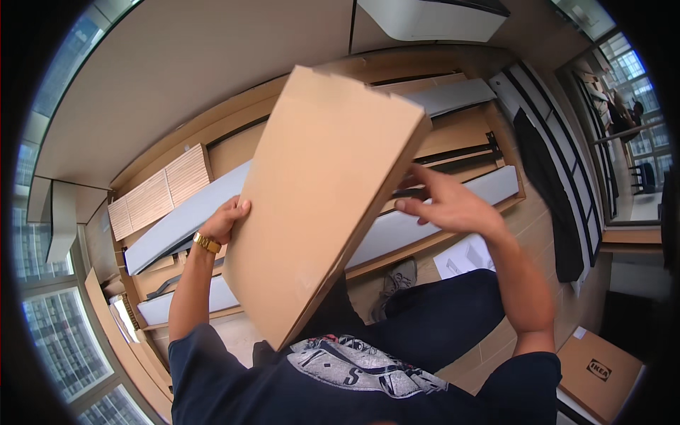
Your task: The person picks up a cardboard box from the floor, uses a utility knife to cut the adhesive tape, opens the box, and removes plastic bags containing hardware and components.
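Observation:
A flat brown cardboard box (319, 198) is tilted up over my lap. My left hand (225, 218), below a gold watch, grips its left edge. My right hand (432, 202) is beside the box's right edge with fingers apart; its index fingertip reaches the edge, and whether it touches is unclear. Behind the box lies a long open carton (170, 138) holding pale slatted wood (159, 191), black metal bars (460, 152) and grey wrapped pieces (457, 92).
A white sheet of paper (457, 258) lies by my right leg. Black-and-white panels (549, 177) lie to the right, another cardboard box (602, 372) at lower right. A white wall-mounted unit (432, 18) is ahead. Windows (53, 333) and long cardboard (103, 304) are at left.

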Action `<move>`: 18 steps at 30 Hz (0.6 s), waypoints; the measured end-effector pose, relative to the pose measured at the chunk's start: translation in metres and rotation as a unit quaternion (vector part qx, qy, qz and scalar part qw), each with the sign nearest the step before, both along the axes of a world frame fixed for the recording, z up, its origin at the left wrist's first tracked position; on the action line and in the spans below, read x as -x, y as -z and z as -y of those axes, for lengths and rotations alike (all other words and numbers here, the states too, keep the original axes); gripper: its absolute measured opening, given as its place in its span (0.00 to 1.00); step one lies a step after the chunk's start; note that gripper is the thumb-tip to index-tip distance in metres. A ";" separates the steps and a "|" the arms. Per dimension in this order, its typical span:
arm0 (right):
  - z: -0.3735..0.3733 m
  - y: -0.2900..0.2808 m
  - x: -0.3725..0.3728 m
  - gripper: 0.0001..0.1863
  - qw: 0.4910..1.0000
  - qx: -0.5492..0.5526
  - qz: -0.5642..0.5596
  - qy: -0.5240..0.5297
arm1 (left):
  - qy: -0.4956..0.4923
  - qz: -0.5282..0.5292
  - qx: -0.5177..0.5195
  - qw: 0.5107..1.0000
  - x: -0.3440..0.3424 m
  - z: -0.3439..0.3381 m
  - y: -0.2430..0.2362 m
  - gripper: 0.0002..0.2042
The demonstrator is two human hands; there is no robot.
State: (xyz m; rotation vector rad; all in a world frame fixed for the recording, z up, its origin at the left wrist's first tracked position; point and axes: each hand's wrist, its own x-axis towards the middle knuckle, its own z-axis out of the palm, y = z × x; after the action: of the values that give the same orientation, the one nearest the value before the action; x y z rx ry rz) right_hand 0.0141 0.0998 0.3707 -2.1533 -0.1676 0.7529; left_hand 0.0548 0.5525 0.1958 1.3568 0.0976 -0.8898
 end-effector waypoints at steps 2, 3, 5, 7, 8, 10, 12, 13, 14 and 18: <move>-0.024 -0.001 0.040 0.44 0.974 -0.172 -0.017 0.148 | -0.048 0.010 0.021 0.999 -0.026 0.034 -0.024 0.33; -0.031 -0.002 0.049 0.44 0.967 -0.188 -0.013 0.173 | -0.062 0.000 0.021 0.998 -0.040 0.051 -0.033 0.33; -0.039 -0.006 0.058 0.45 0.948 -0.227 0.005 0.222 | -0.089 0.006 0.071 0.993 -0.048 0.083 -0.048 0.32; -0.041 -0.003 0.054 0.44 0.963 -0.164 0.091 0.193 | -0.109 0.025 0.173 0.979 -0.048 0.115 -0.052 0.32; -0.038 -0.003 0.054 0.43 0.966 -0.129 0.130 0.181 | -0.117 0.024 0.192 0.974 -0.045 0.129 -0.056 0.32; -0.030 -0.004 0.060 0.37 0.946 -0.089 0.214 0.227 | -0.135 0.020 0.229 0.964 -0.028 0.150 -0.064 0.32; -0.023 0.003 0.068 0.33 0.891 0.032 0.399 0.213 | -0.150 0.054 0.250 0.955 -0.010 0.171 -0.051 0.31; -0.020 0.004 0.068 0.28 0.861 0.095 0.469 0.171 | -0.165 0.063 0.242 0.954 0.001 0.177 -0.047 0.31; -0.018 0.004 0.068 0.26 0.859 0.116 0.467 0.177 | -0.180 0.073 0.234 0.953 0.011 0.182 -0.042 0.30; -0.025 0.011 0.074 0.18 0.858 0.181 0.429 0.216 | -0.224 0.074 0.241 0.941 0.055 0.197 -0.026 0.31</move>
State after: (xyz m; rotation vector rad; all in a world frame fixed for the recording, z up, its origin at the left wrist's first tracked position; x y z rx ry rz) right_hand -0.0599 0.1248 0.3593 -2.6132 0.0120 -0.5156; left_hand -0.0002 0.3556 0.2219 0.8828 0.0632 -0.3867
